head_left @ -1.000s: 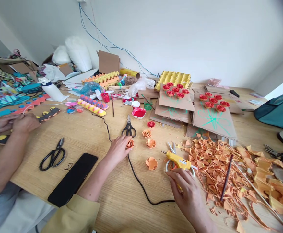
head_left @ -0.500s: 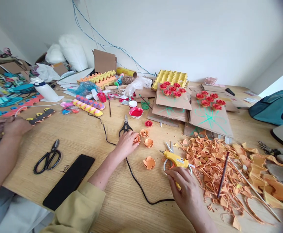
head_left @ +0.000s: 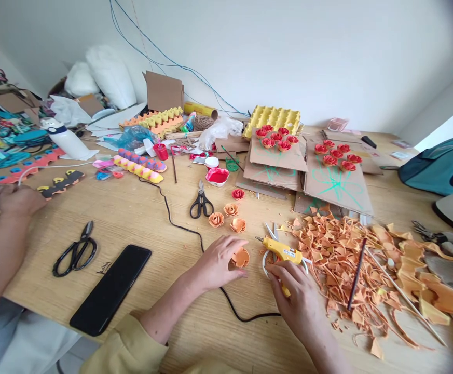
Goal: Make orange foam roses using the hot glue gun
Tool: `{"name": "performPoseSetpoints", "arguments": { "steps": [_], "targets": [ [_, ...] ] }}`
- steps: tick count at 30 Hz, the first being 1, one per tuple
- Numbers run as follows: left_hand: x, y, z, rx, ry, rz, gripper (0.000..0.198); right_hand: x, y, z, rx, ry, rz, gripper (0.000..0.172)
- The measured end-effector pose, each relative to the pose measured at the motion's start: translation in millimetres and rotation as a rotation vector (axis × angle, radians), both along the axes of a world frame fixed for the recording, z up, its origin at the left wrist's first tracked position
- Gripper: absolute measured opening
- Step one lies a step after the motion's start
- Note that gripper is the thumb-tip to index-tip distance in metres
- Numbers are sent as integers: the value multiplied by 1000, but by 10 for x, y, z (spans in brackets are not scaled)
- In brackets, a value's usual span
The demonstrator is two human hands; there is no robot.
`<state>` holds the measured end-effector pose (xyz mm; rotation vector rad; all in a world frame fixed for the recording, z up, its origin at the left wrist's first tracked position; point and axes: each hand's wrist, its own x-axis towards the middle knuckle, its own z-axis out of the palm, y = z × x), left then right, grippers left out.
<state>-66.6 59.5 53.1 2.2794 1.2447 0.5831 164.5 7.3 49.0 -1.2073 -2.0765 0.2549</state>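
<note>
My left hand (head_left: 222,264) reaches around the left side of an orange paper flower (head_left: 241,257), thumb and fingers apart. My right hand (head_left: 294,291) has its fingers round the handle of a yellow glue gun (head_left: 283,251), whose nozzle points left. White-handled scissors (head_left: 265,262) lie partly under the gun. Beyond my left hand are an orange rose (head_left: 216,219), two more orange flowers (head_left: 231,209) (head_left: 237,225) and a red rose (head_left: 237,194). Black-handled scissors (head_left: 201,202) lie left of them.
Orange scraps (head_left: 339,265) cover the right side. A phone (head_left: 110,290) and black scissors (head_left: 76,250) lie left. Another person's hands (head_left: 14,200) are at the far left. Behind are red paint (head_left: 217,176) and cardboard (head_left: 335,182) bearing red roses. A black cord (head_left: 230,306) crosses the table.
My left hand has left the orange rose beside the black-handled scissors and moved nearer, to the separate orange flower. My right hand remains on the glue gun.
</note>
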Motion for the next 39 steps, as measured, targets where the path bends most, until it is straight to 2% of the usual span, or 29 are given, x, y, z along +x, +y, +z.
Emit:
{"name": "performPoseSetpoints", "arguments": {
  "steps": [5, 11, 17, 23, 27, 29, 32, 36, 37, 39],
  "targets": [
    [69, -45, -95, -28, -9, -9, 59, -110, 10, -59, -21, -6, 34, 16],
    [140, -92, -104, -15, -53, -97, 57, -239, 32, -124, 1, -76, 101, 19],
    [154, -103, -113, -29, -40, -109, 53, -248, 3, -75, 69, -83, 113, 21],
    [-37, -24, -135, -9, -86, 27, 49, -170, -34, 29, 121, -2, 117, 24],
    [-201, 45, -182, 10, -45, 196, 43, -98, -22, 14, 127, -13, 64, 21],
    [-246, 69, -193, 4, -17, 232, 42, -76, -11, -5, 123, -28, 54, 20],
    [-263, 66, -134, 10, 38, 237, 47, -67, 2, -14, 108, -56, 58, 19],
    [-204, -28, 79, 120, 48, 278, 51, -71, 9, -2, 118, -69, 81, 19],
    [-173, -62, 133, 111, -7, 250, 49, -70, 9, -2, 116, -70, 90, 20],
    [-94, -129, 209, -29, -166, 116, 51, -65, 6, -9, 106, -74, 110, 22]
  ]
}}
